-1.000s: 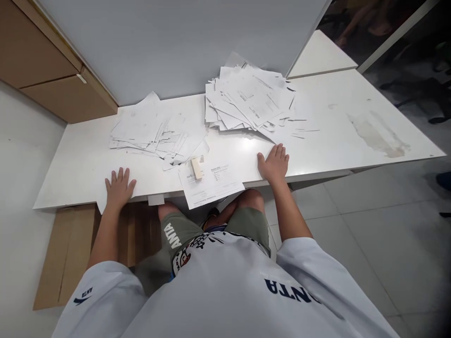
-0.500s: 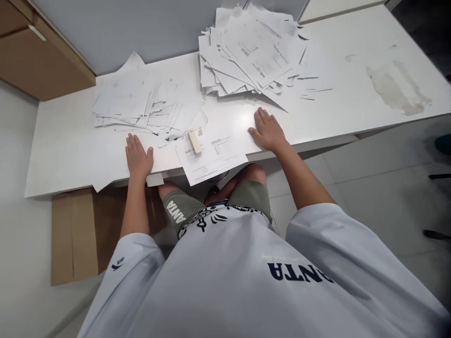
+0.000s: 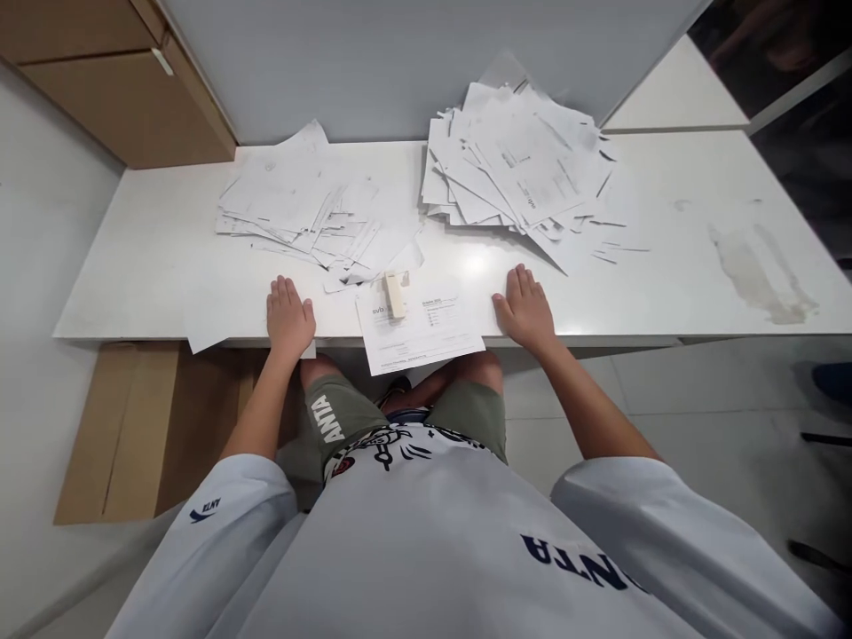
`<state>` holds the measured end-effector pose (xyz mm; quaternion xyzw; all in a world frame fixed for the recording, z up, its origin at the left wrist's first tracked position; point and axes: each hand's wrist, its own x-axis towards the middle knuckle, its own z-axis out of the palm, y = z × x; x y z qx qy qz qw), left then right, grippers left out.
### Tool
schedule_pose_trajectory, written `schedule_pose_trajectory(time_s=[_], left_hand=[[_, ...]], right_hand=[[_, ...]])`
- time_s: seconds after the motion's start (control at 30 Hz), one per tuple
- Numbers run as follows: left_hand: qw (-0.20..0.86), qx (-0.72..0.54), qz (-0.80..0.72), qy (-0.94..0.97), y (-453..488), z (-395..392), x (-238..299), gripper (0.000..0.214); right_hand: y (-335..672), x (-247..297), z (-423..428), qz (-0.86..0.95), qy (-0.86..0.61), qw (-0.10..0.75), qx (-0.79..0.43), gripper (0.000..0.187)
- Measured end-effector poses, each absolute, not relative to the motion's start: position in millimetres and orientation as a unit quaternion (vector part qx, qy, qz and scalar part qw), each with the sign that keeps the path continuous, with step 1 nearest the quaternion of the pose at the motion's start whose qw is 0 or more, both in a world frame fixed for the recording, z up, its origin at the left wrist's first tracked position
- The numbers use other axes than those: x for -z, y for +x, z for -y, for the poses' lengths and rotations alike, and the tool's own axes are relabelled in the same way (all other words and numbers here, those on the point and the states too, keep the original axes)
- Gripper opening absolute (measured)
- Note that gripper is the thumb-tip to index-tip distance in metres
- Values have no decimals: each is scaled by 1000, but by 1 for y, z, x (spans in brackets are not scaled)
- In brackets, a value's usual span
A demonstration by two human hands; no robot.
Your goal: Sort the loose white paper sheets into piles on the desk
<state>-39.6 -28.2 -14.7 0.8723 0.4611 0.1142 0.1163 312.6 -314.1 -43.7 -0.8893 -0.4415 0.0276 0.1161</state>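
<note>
Left hand has slid inward toward the printed sheet | its fingers and the right hand lie flat, lightly spread, holding nothing on the surface | sheet overhangs the edge under a cream block: one nudge could drop both | no container: papers lie loose, left heap, right heap

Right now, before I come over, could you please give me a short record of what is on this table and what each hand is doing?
left hand: flat on the white table
right hand: flat on the table, holding nothing
between hands: printed sheet, overhanging the table's front edge
on sheet: small cream block
further back: left paper pile, right paper pile
</note>
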Motion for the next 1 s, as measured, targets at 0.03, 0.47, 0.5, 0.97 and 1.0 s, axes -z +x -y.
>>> schedule_pose_trajectory(time_s=[0.03,0.47,0.5,0.97,1.0], left_hand=[[116,-111,-461,873,-40,28,15,73],[146,-125,-456,869,-39,32,14,74],[147,-129,-457,868,-39,33,13,74],[166,-148,-468,855,-37,31,21,71],[169,-152,-469,853,-37,33,18,70]], right_hand=[[316,45,316,442,-889,120,-32,72],[199,0,140,618,-751,228,-57,82],[190,6,133,613,-752,233,-71,81],[185,28,139,574,-781,205,-138,84],[184,28,138,567,-786,198,-146,84]])
